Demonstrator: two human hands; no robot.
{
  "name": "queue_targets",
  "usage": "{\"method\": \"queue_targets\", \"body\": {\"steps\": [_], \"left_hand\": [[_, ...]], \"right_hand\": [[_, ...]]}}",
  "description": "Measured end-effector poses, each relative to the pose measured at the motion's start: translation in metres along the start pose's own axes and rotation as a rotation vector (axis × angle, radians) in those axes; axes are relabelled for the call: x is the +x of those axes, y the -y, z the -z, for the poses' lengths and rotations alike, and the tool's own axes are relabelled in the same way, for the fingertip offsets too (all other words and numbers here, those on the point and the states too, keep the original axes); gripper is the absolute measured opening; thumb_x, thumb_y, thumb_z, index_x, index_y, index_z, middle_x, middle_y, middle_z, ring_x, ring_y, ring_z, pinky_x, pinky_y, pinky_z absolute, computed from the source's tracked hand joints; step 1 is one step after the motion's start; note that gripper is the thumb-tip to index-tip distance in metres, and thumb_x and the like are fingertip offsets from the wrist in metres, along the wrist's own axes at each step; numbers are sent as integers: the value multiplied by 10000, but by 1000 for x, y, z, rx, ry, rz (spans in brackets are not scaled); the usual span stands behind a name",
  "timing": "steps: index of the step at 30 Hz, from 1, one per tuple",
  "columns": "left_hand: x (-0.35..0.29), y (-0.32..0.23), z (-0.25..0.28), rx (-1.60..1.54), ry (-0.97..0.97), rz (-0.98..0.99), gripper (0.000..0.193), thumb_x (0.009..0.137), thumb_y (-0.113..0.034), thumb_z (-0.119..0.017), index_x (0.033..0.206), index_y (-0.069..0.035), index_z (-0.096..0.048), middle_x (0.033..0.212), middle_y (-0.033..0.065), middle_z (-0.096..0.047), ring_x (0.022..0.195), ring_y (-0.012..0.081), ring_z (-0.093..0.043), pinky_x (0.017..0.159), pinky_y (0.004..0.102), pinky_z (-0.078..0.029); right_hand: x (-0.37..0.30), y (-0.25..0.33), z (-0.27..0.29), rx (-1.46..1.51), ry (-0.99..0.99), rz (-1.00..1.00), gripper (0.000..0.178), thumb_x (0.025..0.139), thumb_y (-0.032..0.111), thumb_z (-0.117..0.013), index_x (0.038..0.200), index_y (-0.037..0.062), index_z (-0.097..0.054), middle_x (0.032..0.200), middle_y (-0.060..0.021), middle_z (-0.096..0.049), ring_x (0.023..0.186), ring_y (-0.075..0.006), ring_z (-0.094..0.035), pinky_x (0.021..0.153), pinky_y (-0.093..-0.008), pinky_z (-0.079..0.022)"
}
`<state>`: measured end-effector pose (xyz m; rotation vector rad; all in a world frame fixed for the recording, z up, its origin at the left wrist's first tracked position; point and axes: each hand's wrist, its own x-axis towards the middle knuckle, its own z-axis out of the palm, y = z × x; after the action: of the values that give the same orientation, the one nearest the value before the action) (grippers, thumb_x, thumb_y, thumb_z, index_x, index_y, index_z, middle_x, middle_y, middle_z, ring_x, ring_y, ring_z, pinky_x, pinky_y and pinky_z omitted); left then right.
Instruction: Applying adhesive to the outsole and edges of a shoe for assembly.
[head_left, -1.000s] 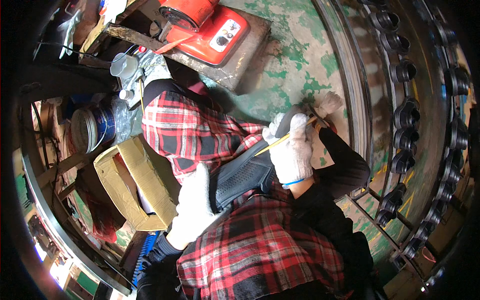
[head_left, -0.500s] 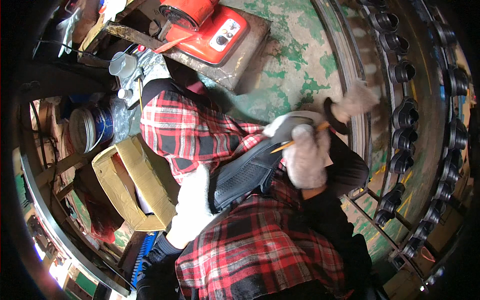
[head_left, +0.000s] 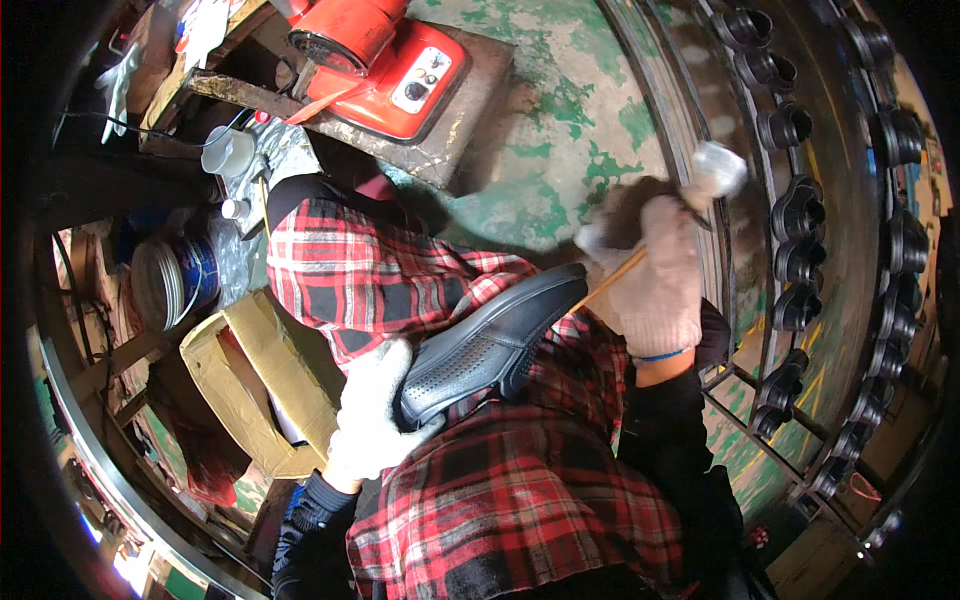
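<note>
- Your left hand clasps one end of the black shoe.
- Your blurred right hand grips a thin wooden stick near the other end.

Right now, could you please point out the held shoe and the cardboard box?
Held shoe (head_left: 482,346): head view, on the middle of its upper.
Cardboard box (head_left: 286,374): head view, on its right-hand panel.

Two gloved hands, one held shoe, one held brush, one red machine, one open cardboard box, one bucket, one cup, one small bottle, two rows of black shoes
</note>
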<state>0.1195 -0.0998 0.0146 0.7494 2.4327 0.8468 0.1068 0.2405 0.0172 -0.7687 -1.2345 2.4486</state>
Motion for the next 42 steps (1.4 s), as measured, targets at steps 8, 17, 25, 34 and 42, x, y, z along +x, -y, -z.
{"method": "queue_targets", "body": {"steps": [8,17,25,34,42], "left_hand": [[15,-3,12,-244,-44,-106,534,785,-149,-752,1290,-25,-632,1244,233,-633,1115,393,-616,976,456,-487],[47,7,29,-615,238,191,524,856,-208,-586,1324,26,-614,1210,149,-667,1115,269,-622,1015,362,-452],[83,22,16,-894,572,340,475,912,-217,-642,1322,24,-628,1091,115,-715,992,148,-649,946,275,-485],[80,16,13,-893,551,377,499,874,-151,-657,1322,63,-613,1159,122,-708,1039,162,-650,965,300,-495],[71,16,10,-919,523,375,483,882,-113,-651,1327,71,-605,1179,123,-705,1044,154,-648,961,292,-499]], "right_hand": [[-7,5,-11,-294,-132,-195,293,839,134,-743,1115,77,-663,903,-65,-659,766,-196,-610,744,-293,-488],[6,-49,-4,662,-10,-408,321,1018,451,-545,881,170,-617,518,53,-339,405,-92,-259,397,-269,-214],[-2,-78,-12,620,-65,-321,353,1042,418,-492,753,215,-507,488,51,-353,365,-102,-296,374,-256,-252],[-7,-80,-18,552,-78,-286,385,1039,443,-503,728,217,-483,511,54,-371,388,-107,-329,400,-261,-283],[-15,-88,-20,547,-166,-314,393,1015,471,-543,710,229,-488,539,65,-387,435,-107,-347,425,-269,-279]]}}
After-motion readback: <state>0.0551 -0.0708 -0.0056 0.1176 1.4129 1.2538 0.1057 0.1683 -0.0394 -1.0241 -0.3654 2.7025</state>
